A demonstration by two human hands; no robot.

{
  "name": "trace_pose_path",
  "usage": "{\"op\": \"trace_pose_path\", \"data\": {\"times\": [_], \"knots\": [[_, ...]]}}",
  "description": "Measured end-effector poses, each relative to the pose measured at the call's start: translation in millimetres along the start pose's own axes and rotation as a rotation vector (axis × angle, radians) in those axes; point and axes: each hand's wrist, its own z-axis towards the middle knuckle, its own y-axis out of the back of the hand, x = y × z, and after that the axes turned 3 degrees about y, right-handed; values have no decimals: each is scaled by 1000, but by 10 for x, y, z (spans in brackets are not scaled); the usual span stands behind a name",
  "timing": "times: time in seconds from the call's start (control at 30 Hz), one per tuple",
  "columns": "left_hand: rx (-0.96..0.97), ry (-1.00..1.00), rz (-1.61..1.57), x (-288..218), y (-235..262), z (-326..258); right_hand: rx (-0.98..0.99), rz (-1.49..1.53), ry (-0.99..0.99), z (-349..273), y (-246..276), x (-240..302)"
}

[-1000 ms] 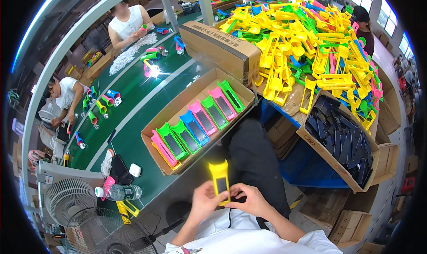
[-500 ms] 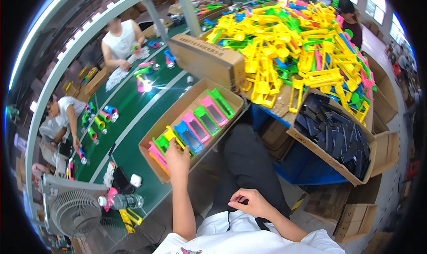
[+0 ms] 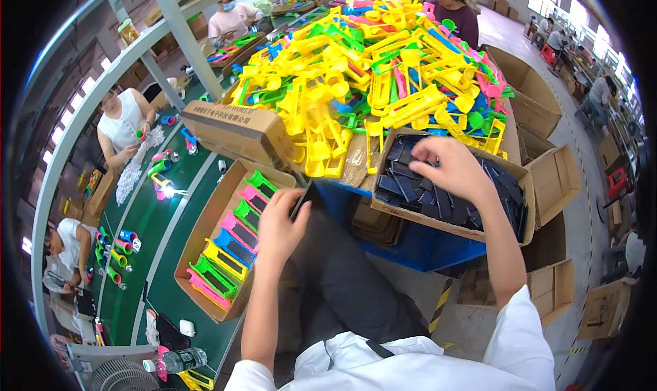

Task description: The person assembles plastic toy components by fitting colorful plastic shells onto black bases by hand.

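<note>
My left hand [image 3: 279, 228] is closed on a thin black panel [image 3: 302, 201], held edge-on beside the right rim of a cardboard box. Inside that box [image 3: 198, 237] stands a row of plastic frames in green, pink, blue and yellow, such as a blue frame [image 3: 234, 248]; dark panels show in their openings. My right hand [image 3: 457, 171] hovers over a second cardboard box [image 3: 438, 228] full of loose black panels [image 3: 496, 199]. Its fingers are bent with a gap between thumb and forefinger, and nothing shows in them.
A big heap of yellow, green, pink and blue plastic frames [image 3: 383, 69] rises at the far side. A closed carton [image 3: 236, 131] stands left of it. On the green conveyor [image 3: 154, 254] lie a bottle [image 3: 179, 359] and a white case [image 3: 187, 327]. Other people work along the far side.
My left hand has left the frames in the box and now holds a black panel at its right side. My right hand has risen from my lap to the panel box. The view has turned right.
</note>
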Motion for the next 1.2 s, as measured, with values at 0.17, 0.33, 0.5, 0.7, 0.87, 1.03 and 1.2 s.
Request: {"op": "trace_pose_path", "data": {"times": [0.17, 0.33, 0.5, 0.7, 0.87, 1.03, 1.2], "knots": [[49, -242, 215, 62, -885, 801, 220, -170, 206, 560, -541, -1025], [115, -140, 460, 169, -1317, 1137, 176, -293, 356, 484, -639, -1112], [96, -191, 488, 279, -1397, 1282, 173, -327, 336, 485, -652, -1092], [-79, -257, 179, 40, -1346, 1267, 208, -307, 344, 519, -623, -1169], [-39, -28, -62, -29, -1250, 1262, 210, -357, 323, 519, -615, -1139], [-145, -126, 133, -152, -1221, 1084, 220, -293, 316, 490, -571, -1180], [-198, -243, 602, -65, -1330, 877, 247, -175, 216, 515, -518, -1125]]}}
